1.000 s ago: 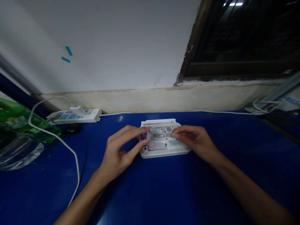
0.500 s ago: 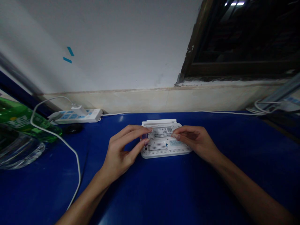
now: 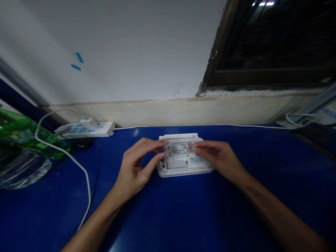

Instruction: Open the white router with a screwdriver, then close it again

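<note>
A white router-like device (image 3: 189, 169) with small vent holes and a printed label (image 3: 181, 148) lies on the blue table. At its left end my left hand (image 3: 139, 162) pinches a small purple object (image 3: 161, 151) between thumb and fingertips, above a dark round hole. My right hand (image 3: 219, 155) is over the device's right part, its thumb and fingertips pressed together at the label's right edge. Whatever is between those fingertips is too small to make out.
A white power strip (image 3: 105, 129) with a plug and white cable (image 3: 85, 171) stands at the back left. Near it are a black object (image 3: 82, 144), a green bottle (image 3: 23, 134) and a clear container (image 3: 26, 168). More cables (image 3: 288, 122) lie at the right.
My left fingertips have closed around the purple object, which now shows more upright. The fingertips of my right hand have shifted slightly left over the label.
</note>
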`<state>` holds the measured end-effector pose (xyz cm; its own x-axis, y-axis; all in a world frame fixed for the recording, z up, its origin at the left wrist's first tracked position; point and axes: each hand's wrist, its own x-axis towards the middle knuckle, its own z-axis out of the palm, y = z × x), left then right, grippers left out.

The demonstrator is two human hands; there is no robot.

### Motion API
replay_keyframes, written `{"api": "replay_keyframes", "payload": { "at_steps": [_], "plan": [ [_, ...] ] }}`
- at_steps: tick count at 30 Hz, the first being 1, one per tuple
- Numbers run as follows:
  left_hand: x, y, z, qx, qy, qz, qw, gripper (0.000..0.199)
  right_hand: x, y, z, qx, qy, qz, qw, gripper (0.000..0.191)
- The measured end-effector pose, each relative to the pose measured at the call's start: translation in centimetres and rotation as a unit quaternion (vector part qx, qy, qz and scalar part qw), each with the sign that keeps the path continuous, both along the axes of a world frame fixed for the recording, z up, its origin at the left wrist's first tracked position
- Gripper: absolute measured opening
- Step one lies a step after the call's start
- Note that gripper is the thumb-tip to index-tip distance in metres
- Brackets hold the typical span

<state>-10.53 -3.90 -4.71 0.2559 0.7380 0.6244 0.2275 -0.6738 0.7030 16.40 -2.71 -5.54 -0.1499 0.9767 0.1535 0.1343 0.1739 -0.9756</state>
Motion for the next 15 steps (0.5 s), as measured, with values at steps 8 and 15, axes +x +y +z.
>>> {"api": "replay_keyframes", "payload": {
  "at_steps": [8, 15],
  "plan": [
    [-0.29, -0.07, 0.5, -0.022, -0.009, -0.022, 0.999, 0.032, 0.23, 0.19, -0.18, -0.037, 0.052, -0.027, 0.998, 0.019],
    [-0.01, -0.44, 0.2, -0.044, -0.012, -0.028, 0.999, 0.042, 0.22, 0.28, -0.02, -0.044, 0.067, -0.057, 0.995, 0.02]
  ]
}}
